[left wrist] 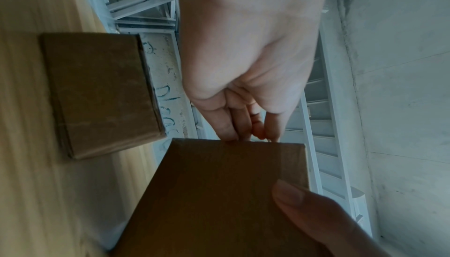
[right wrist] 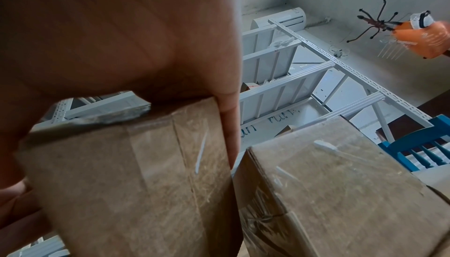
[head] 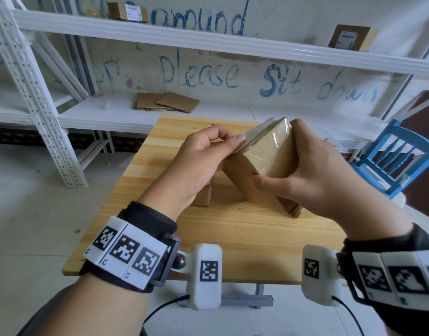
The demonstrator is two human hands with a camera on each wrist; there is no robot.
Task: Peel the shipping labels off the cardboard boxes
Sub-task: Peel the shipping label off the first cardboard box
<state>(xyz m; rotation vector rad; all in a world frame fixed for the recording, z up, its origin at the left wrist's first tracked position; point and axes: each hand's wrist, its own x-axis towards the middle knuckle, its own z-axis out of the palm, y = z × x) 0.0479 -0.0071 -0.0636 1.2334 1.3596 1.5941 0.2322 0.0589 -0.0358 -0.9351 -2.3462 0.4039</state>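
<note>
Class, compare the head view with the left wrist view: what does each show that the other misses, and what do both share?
Only the head view shows the labelled boxes on the upper shelf, the blue chair and the left hand pinching the peeling label. Only the left wrist view shows the held box's plain underside. Both show the wooden table and a second box.

Left hand [head: 203,154] raised at centre, thumb and fingers pinched together; right hand [head: 313,170] beside it, fingers curled, gripping.
</note>
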